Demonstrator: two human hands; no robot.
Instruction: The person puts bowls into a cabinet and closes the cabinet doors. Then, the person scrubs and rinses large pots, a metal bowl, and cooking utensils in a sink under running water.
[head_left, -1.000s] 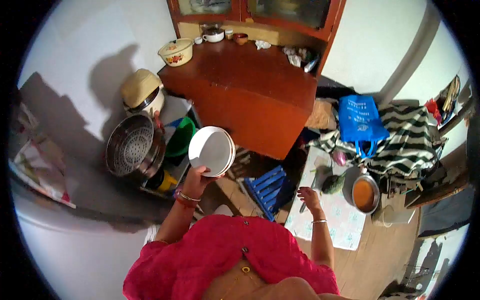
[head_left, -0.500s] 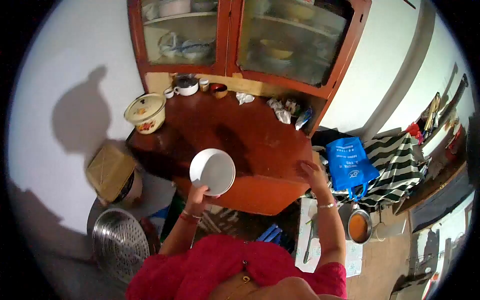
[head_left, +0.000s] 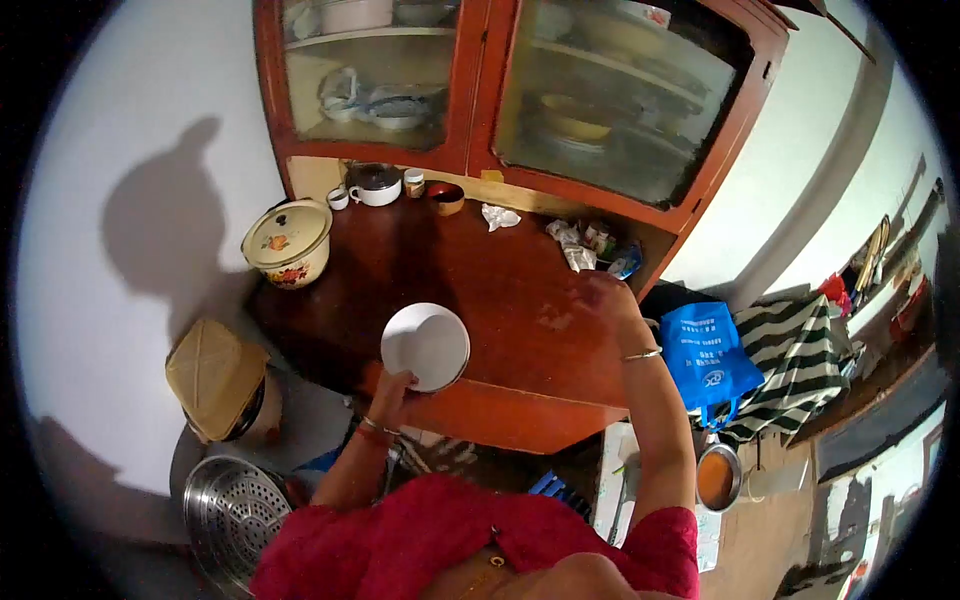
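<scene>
My left hand (head_left: 392, 392) grips the near rim of a white bowl (head_left: 430, 338), thumb on the inside. The bowl is tilted so that its inside faces me, above the front edge of the red-brown cabinet top (head_left: 500, 290). A second rim seems to show along its lower right edge, but I cannot tell whether bowls are stacked. My right hand (head_left: 603, 294) is stretched forward over the right side of the top, below the glass door (head_left: 610, 110). Its fingers are blurred but look extended, with nothing visible in them.
A lidded enamel pot (head_left: 290, 245) stands at the left. Along the back are a lidded white mug (head_left: 378, 190), a small jar (head_left: 413, 183), a brown bowl (head_left: 446, 198) and crumpled plastic (head_left: 500, 217). A blue bag (head_left: 708, 350) is at right; a steamer tray (head_left: 240, 515) is lower left.
My right hand has moved forward and slightly left, toward the cabinet's back right. The white bowl stays in my left hand, its position nearly the same. The view has shifted slightly.
</scene>
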